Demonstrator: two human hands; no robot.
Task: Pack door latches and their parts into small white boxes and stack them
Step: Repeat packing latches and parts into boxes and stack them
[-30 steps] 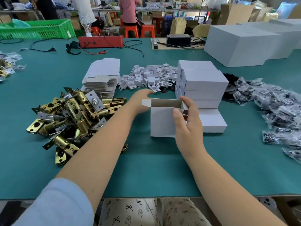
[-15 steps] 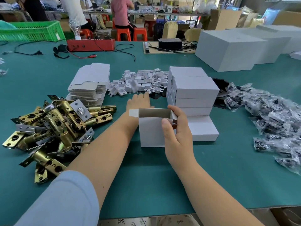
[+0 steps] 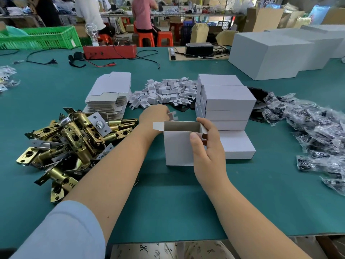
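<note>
Left hand (image 3: 154,114) pinches a small white cardboard insert (image 3: 172,115) at twelve o'clock of the open white cardboard box (image 3: 178,146), which right hand (image 3: 209,146) grips upright.

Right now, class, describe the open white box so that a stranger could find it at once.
On the green table, look just in front of the stepped stack of closed white cardboard boxes. The open white cardboard box stands upright there, gripped by the right hand. Unlike its neighbours, its top is open, flaps up.
</note>
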